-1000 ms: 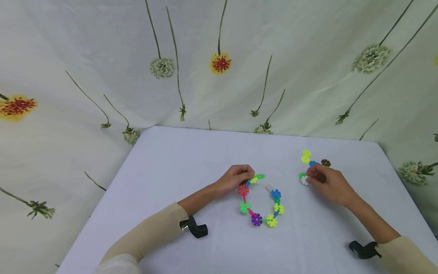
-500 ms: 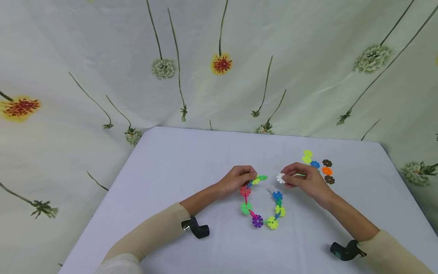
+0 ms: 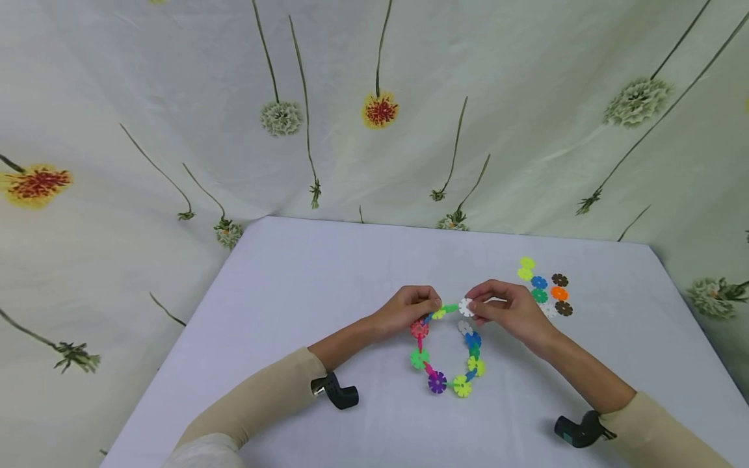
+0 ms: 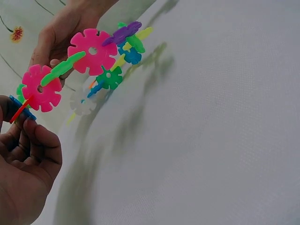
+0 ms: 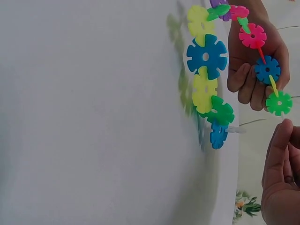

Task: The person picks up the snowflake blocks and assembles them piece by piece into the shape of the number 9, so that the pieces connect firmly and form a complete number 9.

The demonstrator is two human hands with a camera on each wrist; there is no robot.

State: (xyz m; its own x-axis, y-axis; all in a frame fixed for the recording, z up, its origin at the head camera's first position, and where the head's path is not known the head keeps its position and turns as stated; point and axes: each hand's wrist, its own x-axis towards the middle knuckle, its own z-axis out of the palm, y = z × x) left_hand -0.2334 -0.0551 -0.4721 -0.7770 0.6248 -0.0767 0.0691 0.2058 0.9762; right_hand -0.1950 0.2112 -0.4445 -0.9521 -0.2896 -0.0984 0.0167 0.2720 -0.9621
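A ring-shaped chain of slotted, flower-shaped plastic discs in several colours hangs from my left hand. That hand pinches it between thumb and fingers near a blue disc and a yellow one. At the chain's upper end is a green disc. My right hand pinches a loose white disc by its edge, right at that green disc. The chain's other end carries a white disc joined to a blue one, just below my right fingertips.
To the right of my right hand lie loose discs on the white table: yellow, blue, green, orange, brown and white. A flower-printed cloth hangs behind the table.
My right hand has picked the white disc from the loose pieces and carried it left to the chain's green end. My left hand keeps its pinch with barely any movement.
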